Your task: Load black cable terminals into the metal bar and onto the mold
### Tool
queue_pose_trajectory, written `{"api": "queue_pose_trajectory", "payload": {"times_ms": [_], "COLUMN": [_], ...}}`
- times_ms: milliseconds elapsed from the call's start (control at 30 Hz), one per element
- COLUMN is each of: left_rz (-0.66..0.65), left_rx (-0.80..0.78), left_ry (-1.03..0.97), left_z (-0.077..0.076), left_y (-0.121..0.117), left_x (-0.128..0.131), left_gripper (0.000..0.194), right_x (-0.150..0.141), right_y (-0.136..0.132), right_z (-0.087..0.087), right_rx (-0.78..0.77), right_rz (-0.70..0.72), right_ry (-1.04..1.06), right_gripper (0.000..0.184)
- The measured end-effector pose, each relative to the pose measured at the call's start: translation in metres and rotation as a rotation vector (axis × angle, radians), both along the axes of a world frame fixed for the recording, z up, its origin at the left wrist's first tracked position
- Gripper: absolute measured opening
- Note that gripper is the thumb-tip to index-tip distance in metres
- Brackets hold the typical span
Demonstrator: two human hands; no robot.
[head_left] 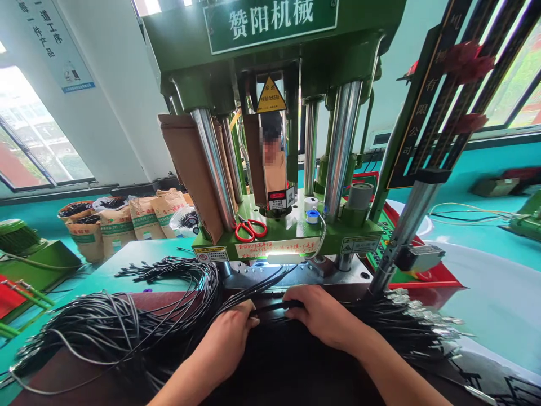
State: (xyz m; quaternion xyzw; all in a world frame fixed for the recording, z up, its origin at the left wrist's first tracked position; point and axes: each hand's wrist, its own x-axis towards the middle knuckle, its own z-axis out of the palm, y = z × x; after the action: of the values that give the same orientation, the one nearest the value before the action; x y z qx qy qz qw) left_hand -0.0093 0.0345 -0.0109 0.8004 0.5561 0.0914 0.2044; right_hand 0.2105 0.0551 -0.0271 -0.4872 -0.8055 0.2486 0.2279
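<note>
Just in front of the green press, my left hand (232, 328) is closed, its thumb and fingers pinching black cables (270, 307). My right hand (318, 317) curls over the same dark strands to the right, fingers bent down around them. How many strands each hand grips is hidden. More thin black cables (270, 280) run from beside my left hand up toward the lit slot of the press. A large heap of black cables (99, 316) spreads to the left. On the right lies a bundle of cables with shiny metal ends (418, 316).
The green press (274, 42) stands ahead on steel columns (344, 141). Red-handled scissors (251, 230) and a blue-and-white tape spool (312, 216) lie on its ledge. A grey post with a switch box (419, 257) rises at right. Filled sacks (146, 217) stand behind left.
</note>
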Motion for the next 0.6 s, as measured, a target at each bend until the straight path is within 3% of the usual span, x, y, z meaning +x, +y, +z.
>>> {"api": "queue_pose_trajectory", "payload": {"times_ms": [300, 600], "left_rz": [-0.027, -0.016], "left_rx": [-0.024, -0.012], "left_ry": [-0.076, 0.027], "left_z": [0.0, 0.0], "left_y": [0.001, 0.004], "left_x": [-0.003, 0.004], "left_gripper": [0.03, 0.01], "right_x": [0.002, 0.004], "right_y": [0.0, 0.004], "right_z": [-0.005, -0.011], "right_rx": [0.092, 0.072], "right_rz": [-0.008, -0.008], "right_ry": [-0.107, -0.163], "right_gripper": [0.019, 0.012]}}
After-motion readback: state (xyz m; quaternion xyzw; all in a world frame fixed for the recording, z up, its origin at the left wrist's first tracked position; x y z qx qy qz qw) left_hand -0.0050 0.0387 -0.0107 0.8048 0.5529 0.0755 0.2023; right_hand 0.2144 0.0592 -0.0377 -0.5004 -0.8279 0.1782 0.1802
